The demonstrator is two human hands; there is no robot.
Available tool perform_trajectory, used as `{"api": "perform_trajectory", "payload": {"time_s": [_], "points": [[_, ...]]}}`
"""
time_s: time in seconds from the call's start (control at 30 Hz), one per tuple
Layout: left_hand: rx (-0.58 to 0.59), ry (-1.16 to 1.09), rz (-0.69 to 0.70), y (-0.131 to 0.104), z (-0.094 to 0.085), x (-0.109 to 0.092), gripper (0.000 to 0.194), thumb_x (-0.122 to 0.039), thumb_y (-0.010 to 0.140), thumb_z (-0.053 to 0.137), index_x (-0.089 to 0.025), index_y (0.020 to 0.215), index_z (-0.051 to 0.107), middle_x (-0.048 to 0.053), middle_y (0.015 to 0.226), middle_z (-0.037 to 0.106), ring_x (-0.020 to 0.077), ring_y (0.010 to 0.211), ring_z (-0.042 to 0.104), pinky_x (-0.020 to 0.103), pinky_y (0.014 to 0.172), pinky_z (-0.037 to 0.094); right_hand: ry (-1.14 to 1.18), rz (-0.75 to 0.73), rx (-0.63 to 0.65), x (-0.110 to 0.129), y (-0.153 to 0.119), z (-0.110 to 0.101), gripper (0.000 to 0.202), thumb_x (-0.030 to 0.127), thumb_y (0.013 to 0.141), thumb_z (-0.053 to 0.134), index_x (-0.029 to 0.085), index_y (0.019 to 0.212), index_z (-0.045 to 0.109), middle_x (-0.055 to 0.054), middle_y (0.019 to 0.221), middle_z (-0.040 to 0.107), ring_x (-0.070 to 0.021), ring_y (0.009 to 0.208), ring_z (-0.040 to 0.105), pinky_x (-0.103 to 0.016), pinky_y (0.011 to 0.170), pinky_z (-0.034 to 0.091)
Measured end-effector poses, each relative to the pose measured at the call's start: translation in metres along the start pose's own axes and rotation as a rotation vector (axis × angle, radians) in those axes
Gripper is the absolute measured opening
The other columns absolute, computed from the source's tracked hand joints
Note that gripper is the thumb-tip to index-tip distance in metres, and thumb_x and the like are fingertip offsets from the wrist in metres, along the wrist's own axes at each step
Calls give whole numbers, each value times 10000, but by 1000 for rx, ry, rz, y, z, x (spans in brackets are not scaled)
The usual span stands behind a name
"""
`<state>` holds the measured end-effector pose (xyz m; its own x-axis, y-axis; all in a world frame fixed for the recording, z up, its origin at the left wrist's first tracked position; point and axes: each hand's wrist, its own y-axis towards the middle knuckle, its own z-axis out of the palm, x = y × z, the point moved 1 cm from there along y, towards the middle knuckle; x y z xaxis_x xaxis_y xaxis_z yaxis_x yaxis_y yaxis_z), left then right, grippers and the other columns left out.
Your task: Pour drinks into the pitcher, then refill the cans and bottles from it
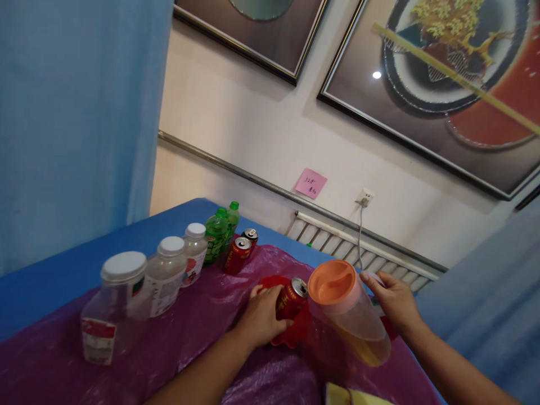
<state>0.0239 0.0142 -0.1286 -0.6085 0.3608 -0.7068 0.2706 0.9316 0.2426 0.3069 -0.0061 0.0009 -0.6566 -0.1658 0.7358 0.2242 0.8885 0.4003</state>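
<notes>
Can (287, 302) gripped in my L hand (262, 315), tilted jug (356, 326) gripped in R hand (394, 298); I'd guess pour step, next needs steady can + slow, controlled tilt.

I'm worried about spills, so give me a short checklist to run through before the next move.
1. Left hand has a grip on the red can: ok, fingers and thumb are around it.
2. Right hand has the pitcher by its handle: ok.
3. Orange lid is on the pitcher: ok.
4. Pitcher is upright: not ok, its top leans toward the can.
5. Red dish is beneath the can: ok, though whether they touch is unclear.
6. Can is empty: cannot tell, its inside is hidden.
</notes>
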Motion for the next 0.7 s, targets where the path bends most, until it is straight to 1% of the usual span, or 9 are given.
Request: {"api": "perform_trajectory", "payload": {"time_s": [0.27,0.47,0.7], "points": [[35,-32,11,-1,-4,-5,566,-397,650,813,-270,1169,625,70,1268,706,312,1210,610,497,1169,242,-29,-14,-1,-1,1,-1,558,692,694,686,230,518,427,57,507,354,-115,491,357,-232,431,302],[19,-49,25,-1,-3,-3,592,-388,640,825,-248,1177,620,76,1269,703,317,1204,612,508,1158,245,-15,16,11,0,0,-1,548,688,697,690,233,545,424,57,515,366,-118,497,368,-236,440,315],[12,-44,30,-1,0,-1,595,-399,642,827,-255,1178,614,61,1246,711,317,1191,619,504,1152,247,-11,1,-3,2,-2,-1,538,667,703,691,239,532,413,55,507,358,-117,489,359,-236,427,299]]}}
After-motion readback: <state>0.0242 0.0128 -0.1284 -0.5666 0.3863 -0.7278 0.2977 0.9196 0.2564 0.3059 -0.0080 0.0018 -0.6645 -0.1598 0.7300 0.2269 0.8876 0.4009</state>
